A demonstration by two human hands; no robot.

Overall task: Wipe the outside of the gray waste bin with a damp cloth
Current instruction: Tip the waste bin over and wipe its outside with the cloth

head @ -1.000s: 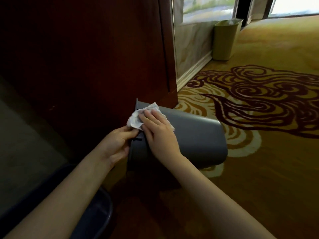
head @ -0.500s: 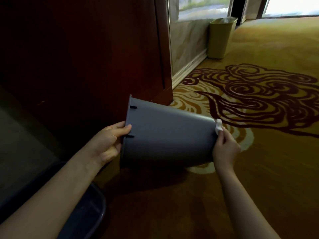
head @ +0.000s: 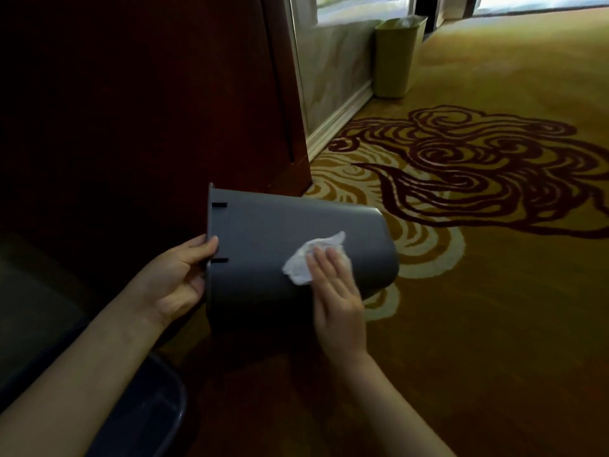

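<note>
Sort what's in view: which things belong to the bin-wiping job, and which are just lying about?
In use:
gray bin, on its side
white cloth, pressed to the bin wall
left hand, gripping the rim
right hand, flat on the cloth

Lying about:
green bin by the wall
dark tub, bottom left

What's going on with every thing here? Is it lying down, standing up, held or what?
gray waste bin: tipped on its side, held off the carpet
left hand: gripping the bin's rim
right hand: flat, pressing the cloth on the bin's side
white cloth: crumpled, under the fingers
green bin: upright by the wall
</note>
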